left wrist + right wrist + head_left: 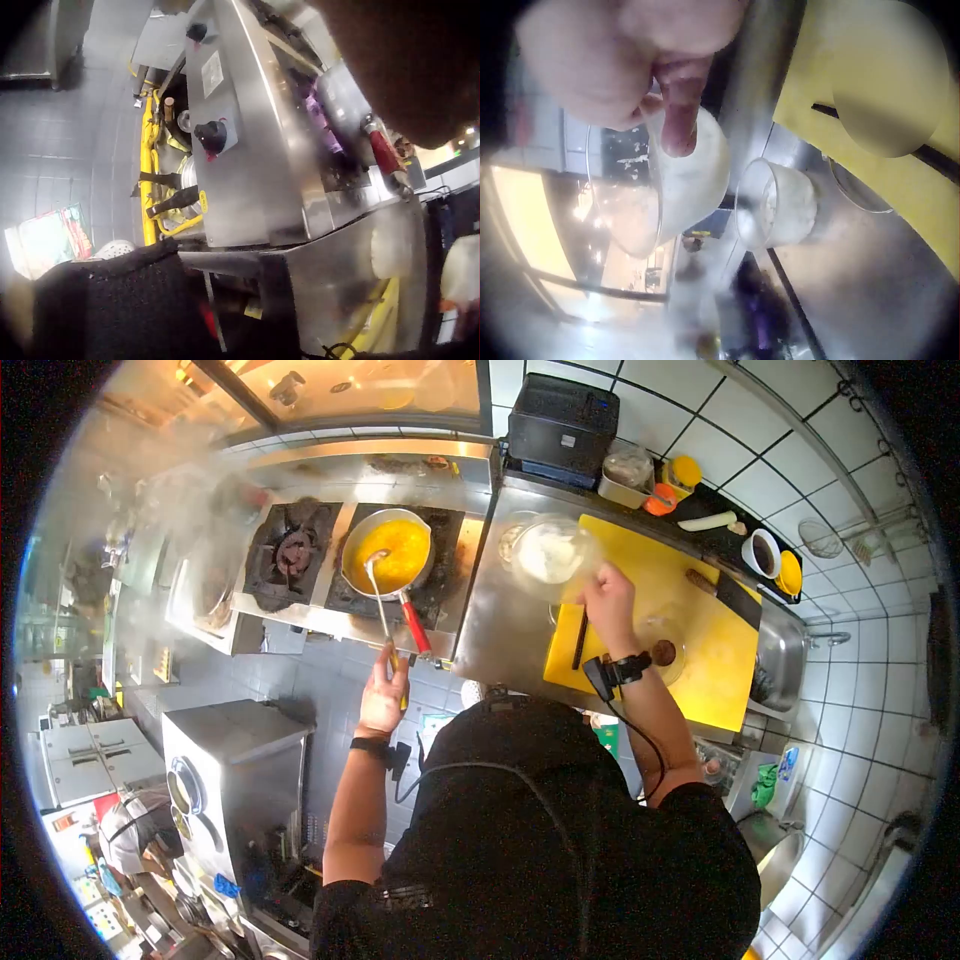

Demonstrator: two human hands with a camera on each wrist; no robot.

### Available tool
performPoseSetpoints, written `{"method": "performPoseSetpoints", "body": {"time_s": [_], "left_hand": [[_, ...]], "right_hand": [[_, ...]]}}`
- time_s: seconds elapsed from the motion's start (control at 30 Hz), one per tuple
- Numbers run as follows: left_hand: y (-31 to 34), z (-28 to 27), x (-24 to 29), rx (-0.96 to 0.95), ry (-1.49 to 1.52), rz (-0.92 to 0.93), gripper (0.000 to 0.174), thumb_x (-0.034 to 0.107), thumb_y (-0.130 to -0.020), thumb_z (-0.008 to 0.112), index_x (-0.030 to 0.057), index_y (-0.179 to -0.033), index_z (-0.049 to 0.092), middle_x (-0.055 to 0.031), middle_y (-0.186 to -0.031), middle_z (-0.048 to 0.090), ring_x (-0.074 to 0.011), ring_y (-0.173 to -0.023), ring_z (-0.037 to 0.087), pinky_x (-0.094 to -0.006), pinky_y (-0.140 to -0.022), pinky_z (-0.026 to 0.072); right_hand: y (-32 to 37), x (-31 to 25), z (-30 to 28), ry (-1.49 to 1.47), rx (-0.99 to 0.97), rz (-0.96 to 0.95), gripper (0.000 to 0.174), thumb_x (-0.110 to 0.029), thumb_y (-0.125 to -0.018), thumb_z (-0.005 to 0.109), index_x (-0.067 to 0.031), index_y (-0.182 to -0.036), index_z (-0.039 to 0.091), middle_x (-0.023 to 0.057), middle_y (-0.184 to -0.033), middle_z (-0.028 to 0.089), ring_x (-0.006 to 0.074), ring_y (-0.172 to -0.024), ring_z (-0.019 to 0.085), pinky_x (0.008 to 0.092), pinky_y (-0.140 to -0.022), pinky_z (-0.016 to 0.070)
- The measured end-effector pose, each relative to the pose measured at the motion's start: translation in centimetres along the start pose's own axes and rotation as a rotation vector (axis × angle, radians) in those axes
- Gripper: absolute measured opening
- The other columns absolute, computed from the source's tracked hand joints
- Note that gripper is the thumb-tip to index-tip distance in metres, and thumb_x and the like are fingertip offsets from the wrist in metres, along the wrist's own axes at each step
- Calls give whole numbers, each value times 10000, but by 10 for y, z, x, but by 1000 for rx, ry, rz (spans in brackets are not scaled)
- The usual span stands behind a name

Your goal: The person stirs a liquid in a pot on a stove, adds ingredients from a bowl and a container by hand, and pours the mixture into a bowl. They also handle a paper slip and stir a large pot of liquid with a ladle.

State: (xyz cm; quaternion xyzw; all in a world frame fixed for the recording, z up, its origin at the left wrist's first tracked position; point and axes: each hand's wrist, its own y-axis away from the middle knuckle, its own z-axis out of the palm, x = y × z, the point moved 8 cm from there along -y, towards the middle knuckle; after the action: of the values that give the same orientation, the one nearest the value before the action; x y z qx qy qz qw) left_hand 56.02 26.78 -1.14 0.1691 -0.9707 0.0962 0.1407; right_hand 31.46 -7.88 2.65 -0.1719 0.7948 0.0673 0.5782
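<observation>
- gripping a ladle (pixel 381 604) with the left hand (pixel 384 696), dipping it into a pan (pixel 426 579)
- gripping a clear bowl (pixel 694 180) with the right hand (pixel 611 605), above the counter (pixel 502 628)

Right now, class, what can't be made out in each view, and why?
Head view: what the clear container in the right hand holds, too blurred to identify.
Head view: details of the far-left background, veiled by haze.
Left wrist view: the inside of the pot, hidden by its wall.
Right wrist view: the rest of the right hand, cut off by the top edge.
</observation>
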Motion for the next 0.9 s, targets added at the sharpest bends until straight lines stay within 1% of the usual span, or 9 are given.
{"method": "performPoseSetpoints", "body": {"time_s": [0.1, 0.17, 0.3, 0.43, 0.5, 0.57, 0.63, 0.73, 0.9], "left_hand": [[4, 5, -4, -68, 23, -33, 474, 10, -798, 633, 53, -1267, 582, -259, -1438, 428, -439, -1160, 581, -440, -926, 544], [6, 8, -4, -21, 6, -7, 447, 17, -811, 635, 59, -1254, 590, -261, -1438, 429, -438, -1180, 571, -442, -941, 536], [11, 17, -8, -68, 4, 15, 367, 46, -853, 636, 76, -1218, 609, -263, -1445, 425, -437, -1230, 542, -445, -978, 517], [15, 15, -5, -7, 8, 30, 339, 44, -849, 628, 73, -1187, 616, -275, -1452, 410, -441, -1255, 524, -447, -990, 512], [18, 24, -8, -89, 13, 18, 343, 36, -836, 632, 70, -1177, 617, -294, -1449, 404, -453, -1280, 501, -454, -997, 508], [19, 18, -4, -44, 16, 63, 345, 39, -827, 640, 73, -1169, 619, -306, -1450, 395, -461, -1297, 484, -459, -1003, 505], [21, 18, -2, 10, 45, 72, 320, 41, -817, 646, 78, -1134, 621, -308, -1462, 380, -464, -1303, 478, -458, -1008, 503], [21, 33, -4, -56, 55, 77, 254, 66, -815, 669, 95, -1061, 612, -304, -1473, 366, -475, -1287, 486, -470, -1006, 500], [25, 38, -16, -72, 70, 14, 237, 99, -835, 679, 100, -1062, 607, -291, -1480, 366, -468, -1280, 492, -473, -1002, 501]], "right_hand": [[7, -2, 21, -93, -92, -1, 91, -47, -900, 582, 20, -840, 586, 94, -656, 657, 174, -563, 675, 305, -552, 543], [6, -5, 31, -112, -135, -13, 112, -52, -906, 573, 18, -818, 576, 106, -659, 671, 170, -558, 673, 302, -545, 542], [6, -7, 38, -116, -97, -11, 139, -50, -905, 577, 11, -782, 558, 115, -646, 670, 166, -547, 667, 296, -538, 538], [14, -11, 46, -140, -125, 10, 150, -43, -903, 582, 9, -767, 545, 115, -636, 665, 167, -542, 663, 298, -529, 535], [15, -14, 48, -150, -113, 13, 139, -39, -902, 582, 10, -775, 551, 114, -634, 662, 168, -541, 662, 299, -527, 534], [15, -20, 50, -125, -137, 18, 237, -18, -925, 583, -23, -727, 453, 95, -635, 633, 163, -573, 674, 287, -518, 530], [16, -24, 48, -131, -135, 15, 237, -17, -923, 583, -26, -726, 450, 96, -632, 632, 164, -571, 673, 288, -517, 530], [16, -26, 50, -121, -144, 3, 221, -22, -919, 582, -23, -733, 463, 99, -630, 635, 166, -568, 673, 289, -521, 531], [16, -31, 48, -105, -135, 45, 160, -38, -917, 577, 1, -774, 517, 109, -645, 655, 171, -564, 674, 285, -536, 533]]}}
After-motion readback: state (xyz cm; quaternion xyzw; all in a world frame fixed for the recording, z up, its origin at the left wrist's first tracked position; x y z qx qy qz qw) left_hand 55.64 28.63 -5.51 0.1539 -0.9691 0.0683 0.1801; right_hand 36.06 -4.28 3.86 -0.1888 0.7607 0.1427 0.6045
